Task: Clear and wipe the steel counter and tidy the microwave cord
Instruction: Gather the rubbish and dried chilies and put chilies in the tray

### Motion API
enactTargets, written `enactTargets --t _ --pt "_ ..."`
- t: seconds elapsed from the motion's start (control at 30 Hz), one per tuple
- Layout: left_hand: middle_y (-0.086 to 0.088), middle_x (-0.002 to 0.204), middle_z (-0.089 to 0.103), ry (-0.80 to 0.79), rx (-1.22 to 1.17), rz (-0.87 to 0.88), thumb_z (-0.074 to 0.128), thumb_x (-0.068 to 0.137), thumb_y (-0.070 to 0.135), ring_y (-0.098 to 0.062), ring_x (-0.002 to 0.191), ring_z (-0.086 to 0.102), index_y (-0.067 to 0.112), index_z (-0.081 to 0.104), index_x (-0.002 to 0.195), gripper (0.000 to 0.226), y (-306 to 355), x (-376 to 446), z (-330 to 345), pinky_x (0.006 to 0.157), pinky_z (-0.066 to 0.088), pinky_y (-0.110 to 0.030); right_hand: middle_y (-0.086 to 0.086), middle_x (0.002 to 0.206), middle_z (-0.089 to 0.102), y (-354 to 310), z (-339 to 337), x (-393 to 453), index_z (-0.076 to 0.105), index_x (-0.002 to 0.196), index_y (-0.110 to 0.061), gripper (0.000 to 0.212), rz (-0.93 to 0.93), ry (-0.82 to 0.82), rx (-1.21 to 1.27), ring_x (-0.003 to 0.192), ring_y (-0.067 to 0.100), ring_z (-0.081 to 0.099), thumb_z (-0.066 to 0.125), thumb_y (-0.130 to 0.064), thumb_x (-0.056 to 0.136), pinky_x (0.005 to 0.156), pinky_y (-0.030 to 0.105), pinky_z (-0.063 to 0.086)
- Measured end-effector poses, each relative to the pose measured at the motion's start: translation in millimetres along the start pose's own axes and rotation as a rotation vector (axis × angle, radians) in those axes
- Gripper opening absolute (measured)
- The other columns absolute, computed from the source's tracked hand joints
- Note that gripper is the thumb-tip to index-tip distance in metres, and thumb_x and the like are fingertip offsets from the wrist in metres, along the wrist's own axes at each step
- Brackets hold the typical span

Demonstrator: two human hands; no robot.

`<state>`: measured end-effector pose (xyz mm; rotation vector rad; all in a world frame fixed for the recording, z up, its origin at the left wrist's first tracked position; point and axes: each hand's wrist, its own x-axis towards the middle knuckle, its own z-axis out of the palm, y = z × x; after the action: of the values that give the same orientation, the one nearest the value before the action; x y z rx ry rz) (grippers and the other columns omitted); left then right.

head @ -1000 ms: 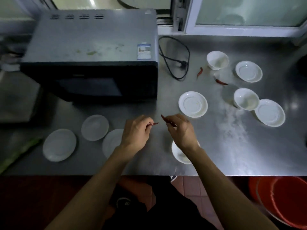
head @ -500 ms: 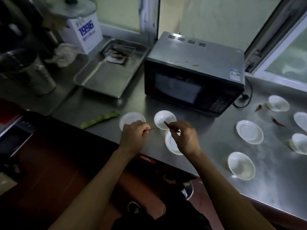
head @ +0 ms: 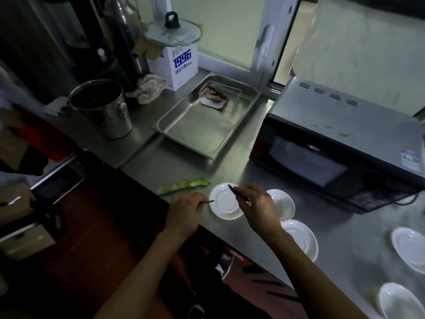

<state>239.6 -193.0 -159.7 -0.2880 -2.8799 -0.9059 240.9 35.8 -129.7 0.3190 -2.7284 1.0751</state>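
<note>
My left hand (head: 184,214) pinches a small dried red chili piece (head: 208,201) at the steel counter's (head: 230,171) front edge. My right hand (head: 259,207) pinches a longer dried red chili (head: 234,192) above a white saucer (head: 222,203). Two more white saucers (head: 286,203) (head: 301,239) lie just right of my right hand. The black microwave (head: 333,143) stands at the right, with a bit of its cord (head: 407,200) showing at its lower right corner. A green vegetable strip (head: 184,185) lies on the counter left of the saucers.
A steel tray (head: 202,127) holding a clear container of red chilies (head: 216,96) sits behind the saucers. A steel bucket (head: 103,109), a crumpled rag (head: 148,88) and a white box (head: 178,63) with a glass lid stand at the left back. More white dishes (head: 409,247) lie far right.
My view has swung left, bringing the tray, bucket and box into sight. Both hands, still pinching the chilies, have moved left along the counter's front to the leftmost saucer.
</note>
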Motion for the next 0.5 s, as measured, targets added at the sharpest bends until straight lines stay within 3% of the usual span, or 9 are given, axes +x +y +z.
enactTargets --t 0.2,0.5 --pt "0.004 0.093 0.070 -0.034 0.072 -0.006 0.059 0.082 0.022 -0.024 0.085 0.063 0.024 0.070 0.093 0.016 -23 79 -9 0.078 0.050 -0.046 -0.009 0.095 0.064 20 38 71 0.072 0.116 -0.029 0.033 0.031 -0.001 0.108 0.087 0.017 0.063 0.066 -0.009 0.090 0.074 0.042 0.054" --pt "0.007 0.090 0.064 -0.078 0.110 0.025 0.056 0.085 0.023 -0.021 0.081 0.061 0.025 0.068 0.093 0.015 -47 157 -16 0.073 0.046 -0.042 -0.007 0.091 0.064 32 53 149 0.074 0.113 -0.022 0.023 0.047 0.045 0.156 0.085 0.013 0.060 0.066 -0.014 0.093 0.073 0.037 0.053"
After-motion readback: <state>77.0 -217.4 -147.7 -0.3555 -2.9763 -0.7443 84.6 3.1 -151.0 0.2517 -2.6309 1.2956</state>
